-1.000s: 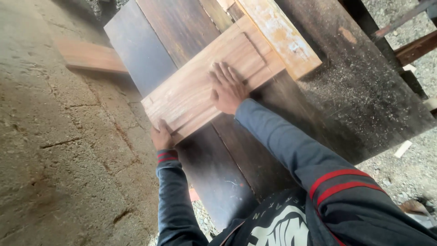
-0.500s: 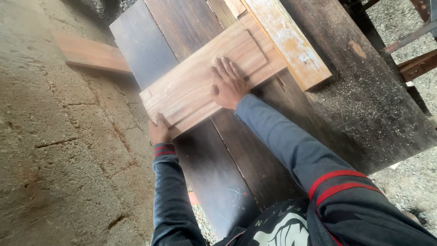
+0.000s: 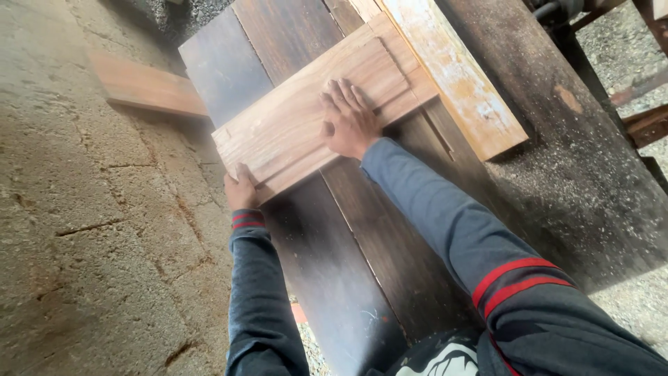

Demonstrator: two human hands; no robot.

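2 hands hold a reddish board point(image 3: 306, 118) on the dark table point(image 3: 334, 251): right hand point(image 3: 348, 125) spread flat on top, left hand point(image 3: 241, 188) gripping its near corner.

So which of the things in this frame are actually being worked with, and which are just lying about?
In use:
- brown wooden board, flat on the dark bench top
- right hand, pressed flat on the board
- left hand, at the board's near corner
- pale paint-stained plank, which the board's far end meets

Lying about:
- reddish board on the floor
- sawdust on the bench
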